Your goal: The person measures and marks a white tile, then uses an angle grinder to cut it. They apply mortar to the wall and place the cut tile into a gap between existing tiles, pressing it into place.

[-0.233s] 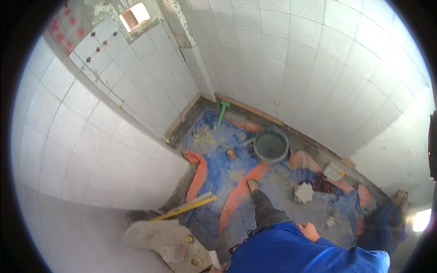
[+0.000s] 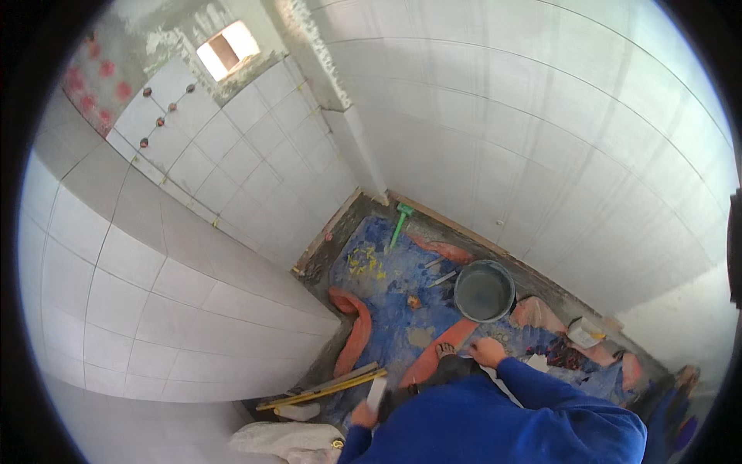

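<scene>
Fingers of the left hand (image 2: 362, 416) clamp a flat white rectangular piece (image 2: 376, 393), lifted beside a long yellow strip (image 2: 332, 386); the right hand (image 2: 487, 353) has swung forward, near the round dark plastic tub (image 2: 485, 291), its fingers curled, gripping anything or not I cannot tell, leaving both hands out front

No text, label, number or sign can be read. The pale container (image 2: 585, 332) near the foot of the tiled wall (image 2: 541, 170) bears a yellowish patch, too small to make out; red blotches (image 2: 107, 69) on the bare wall section (image 2: 151, 54) form no legible characters.
</scene>
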{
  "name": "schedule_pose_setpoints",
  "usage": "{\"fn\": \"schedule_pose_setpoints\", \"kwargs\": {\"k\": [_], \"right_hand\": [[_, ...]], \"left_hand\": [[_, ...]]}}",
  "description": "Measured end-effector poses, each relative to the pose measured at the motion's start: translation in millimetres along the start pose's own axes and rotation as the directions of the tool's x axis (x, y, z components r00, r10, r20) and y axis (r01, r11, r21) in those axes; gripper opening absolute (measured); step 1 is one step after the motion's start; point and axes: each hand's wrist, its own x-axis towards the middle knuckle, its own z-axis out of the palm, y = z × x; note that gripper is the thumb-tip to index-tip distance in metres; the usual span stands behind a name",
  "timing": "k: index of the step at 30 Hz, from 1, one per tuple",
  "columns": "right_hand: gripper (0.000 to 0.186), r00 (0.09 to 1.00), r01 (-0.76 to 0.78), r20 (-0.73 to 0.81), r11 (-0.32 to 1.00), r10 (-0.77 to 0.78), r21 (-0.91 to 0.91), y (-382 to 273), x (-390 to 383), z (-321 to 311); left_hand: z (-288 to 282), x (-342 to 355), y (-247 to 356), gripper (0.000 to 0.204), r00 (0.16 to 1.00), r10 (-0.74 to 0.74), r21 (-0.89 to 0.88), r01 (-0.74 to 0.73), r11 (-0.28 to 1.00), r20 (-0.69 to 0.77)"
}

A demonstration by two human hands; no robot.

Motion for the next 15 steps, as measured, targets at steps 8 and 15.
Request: {"fn": "schedule_pose_setpoints", "kwargs": {"k": [8, 15], "right_hand": [[0.042, 0.934, 0.012, 0.355, 0.998, -0.032, 0.058, -42.0, 148.7, 19.8], [0.031, 0.999, 0.037, 0.017, 0.998, -0.037, 0.047, -50.6, 296.1, 51.2]], "left_hand": [[-106.4, 257.3, 121.5, 0.06, 0.874, 0.296, 0.21, -0.396, 0.894, 0.386], [-172.9, 497.3, 178.8, 0.057, 0.803, 0.214, 0.297, -0.433, 0.851, 0.556]]}}
